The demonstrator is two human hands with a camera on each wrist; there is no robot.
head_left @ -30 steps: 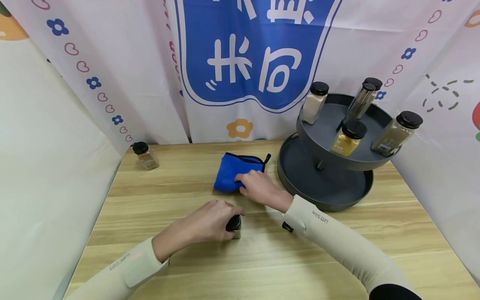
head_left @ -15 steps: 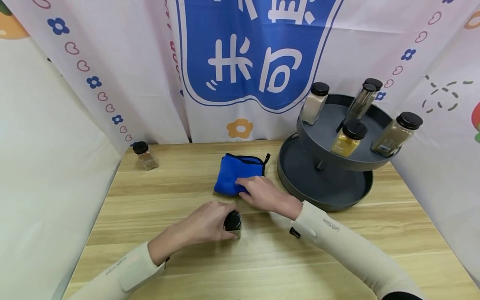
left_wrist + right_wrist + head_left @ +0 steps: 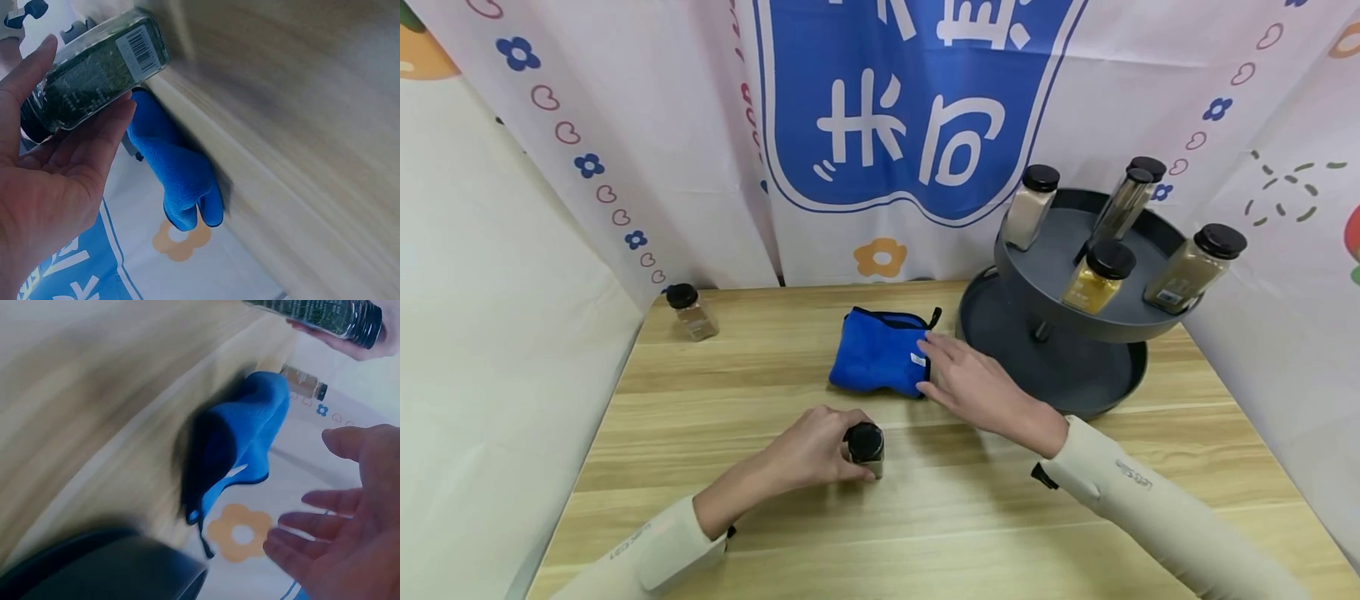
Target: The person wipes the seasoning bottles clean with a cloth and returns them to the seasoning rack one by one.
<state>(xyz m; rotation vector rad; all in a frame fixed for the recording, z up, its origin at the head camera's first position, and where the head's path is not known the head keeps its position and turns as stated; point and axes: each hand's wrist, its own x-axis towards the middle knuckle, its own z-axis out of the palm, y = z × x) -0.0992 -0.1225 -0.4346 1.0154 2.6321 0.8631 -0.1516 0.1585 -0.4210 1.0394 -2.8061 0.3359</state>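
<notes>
My left hand [image 3: 816,450] holds a square glass spice jar [image 3: 876,467] with a black lid, upright on the table. Green dried flakes and a barcode label show on the jar [image 3: 100,72] in the left wrist view, thumb on one side and fingers on the other. Behind it lies a folded blue cloth [image 3: 876,354] with black edging, a hanging loop and a small white tag. My right hand [image 3: 977,383] is at the cloth's right edge, fingers spread and holding nothing. In the right wrist view a gap shows between the right hand [image 3: 337,519] and the cloth [image 3: 250,425].
A grey two-tier turntable rack [image 3: 1052,383] stands at the back right. Its upper tier bears several black-lidded jars, one with yellow contents [image 3: 1088,287]. Another jar [image 3: 695,320], brownish, stands at the back left of the wooden table [image 3: 760,542]. A printed curtain [image 3: 820,242] hangs behind.
My right hand has let go of the cloth and drawn back to the right, its fingers opening and uncovering the white tag. The left hand with the jar has barely moved; more of the lid shows.
</notes>
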